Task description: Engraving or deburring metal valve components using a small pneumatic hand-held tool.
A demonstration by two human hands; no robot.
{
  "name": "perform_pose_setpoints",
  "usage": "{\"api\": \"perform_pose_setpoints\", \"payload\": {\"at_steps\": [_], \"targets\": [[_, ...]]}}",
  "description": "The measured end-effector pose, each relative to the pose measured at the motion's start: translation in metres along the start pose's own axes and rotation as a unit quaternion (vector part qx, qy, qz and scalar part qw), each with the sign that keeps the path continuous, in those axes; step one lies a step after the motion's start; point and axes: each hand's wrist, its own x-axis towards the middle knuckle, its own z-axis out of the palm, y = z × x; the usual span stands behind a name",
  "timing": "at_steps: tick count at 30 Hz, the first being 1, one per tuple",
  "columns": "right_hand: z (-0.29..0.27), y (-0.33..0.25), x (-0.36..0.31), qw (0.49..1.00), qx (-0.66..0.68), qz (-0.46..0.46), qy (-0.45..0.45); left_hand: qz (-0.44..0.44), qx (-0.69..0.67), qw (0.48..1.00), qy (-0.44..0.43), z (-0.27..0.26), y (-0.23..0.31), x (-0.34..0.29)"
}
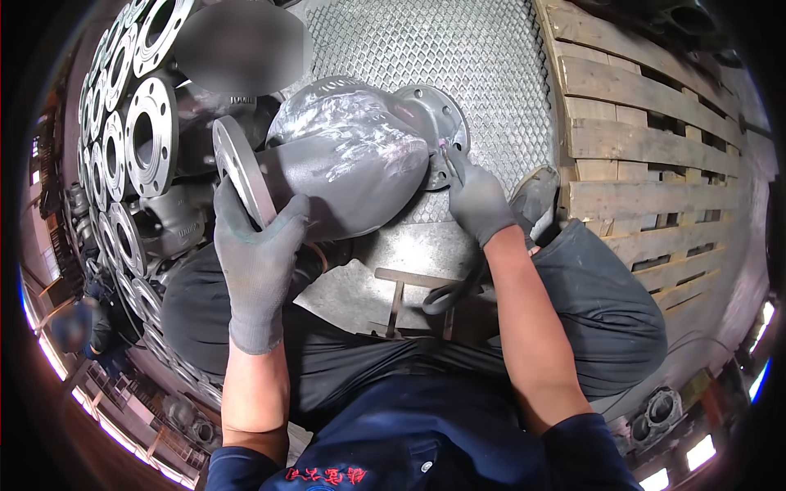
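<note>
A grey cast-metal valve body (348,184) lies on its side before me, its bulging middle smeared with whitish marks. My left hand (258,237), in a grey knit glove, grips the rim of its left flange (243,168), thumb spread toward the body. At the right end is a round flange (449,114) with bolt holes. My gloved right hand (479,192) is closed beside that flange, its fingertips at the face near a bolt hole. A small pinkish tip shows at the fingers; what they pinch is too small to make out.
Flanged castings (151,139) stand stacked along the left. Behind the valve body lies a diamond-pattern metal plate (499,57); a wooden pallet (647,147) is at right. Below the casting is a T-shaped metal piece (399,286). A person (94,319) is far left.
</note>
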Motion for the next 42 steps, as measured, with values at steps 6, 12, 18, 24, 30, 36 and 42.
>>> {"api": "perform_pose_setpoints", "payload": {"at_steps": [6, 12, 18, 24, 30, 36, 42], "targets": [[-0.004, -0.016, 0.0, 1.0, 0.015, 0.011, 0.012, -0.009, -0.018, 1.0, 0.008, -0.001, -0.003, 0.0], [-0.021, -0.019, 0.0, 0.999, 0.02, 0.03, -0.04, -0.012, -0.021, 1.0, 0.016, -0.001, -0.006, 0.0], [-0.016, -0.003, -0.006, 0.999, -0.011, 0.019, -0.04, 0.001, 0.022, 1.0, 0.017, -0.004, -0.011, 0.004], [-0.029, 0.016, -0.006, 0.999, 0.016, -0.023, -0.019, 0.004, 0.043, 0.999, 0.023, 0.0, -0.007, 0.002], [-0.043, 0.002, -0.01, 0.999, 0.045, 0.013, -0.026, 0.01, 0.039, 0.999, 0.024, -0.002, -0.01, 0.003], [-0.035, 0.015, -0.008, 0.997, 0.039, -0.025, 0.055, 0.002, 0.019, 1.0, 0.024, 0.004, -0.005, 0.003], [-0.041, 0.021, -0.012, 1.0, 0.018, -0.008, -0.012, -0.013, -0.02, 1.0, 0.017, 0.009, 0.004, 0.002]]}}
